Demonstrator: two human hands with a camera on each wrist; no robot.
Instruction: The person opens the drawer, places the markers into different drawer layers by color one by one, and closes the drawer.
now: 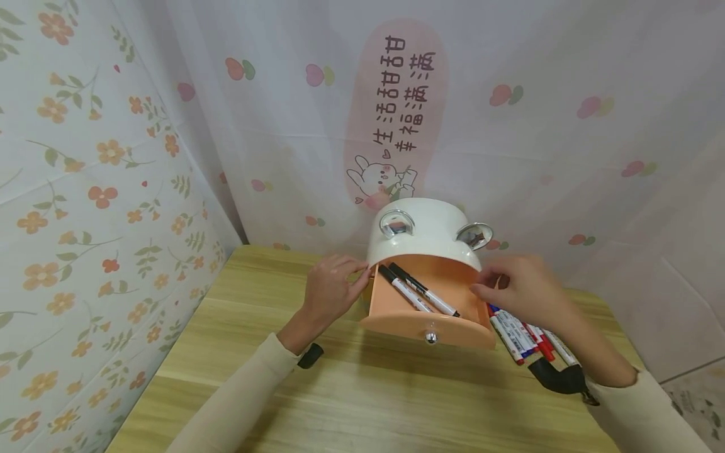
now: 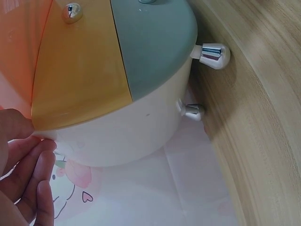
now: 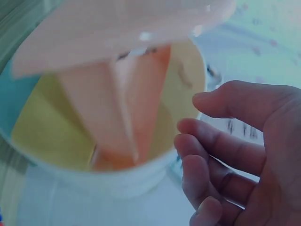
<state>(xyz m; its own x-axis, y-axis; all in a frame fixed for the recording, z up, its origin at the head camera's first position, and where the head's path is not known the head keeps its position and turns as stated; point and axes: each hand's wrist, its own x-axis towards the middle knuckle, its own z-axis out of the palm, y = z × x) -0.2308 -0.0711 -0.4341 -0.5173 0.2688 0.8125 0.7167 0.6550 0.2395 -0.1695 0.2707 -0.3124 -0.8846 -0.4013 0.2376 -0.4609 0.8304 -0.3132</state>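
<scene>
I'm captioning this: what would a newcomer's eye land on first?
Probably the open orange drawer, near the head view's middle, with two black-and-white markers inside. Next, two shiny round fittings on the white organizer. Then the marker pile on the table, right of the drawer.

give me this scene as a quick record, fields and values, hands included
container: white box on a wooden table
orange drawer: pulled open, silver knob on its front
drawer contents: two white markers with black caps
left hand: fingertips at the box's left edge
right hand: holds nothing, near the box's right edge
beside the box: pile of markers, red and blue caps among them
</scene>
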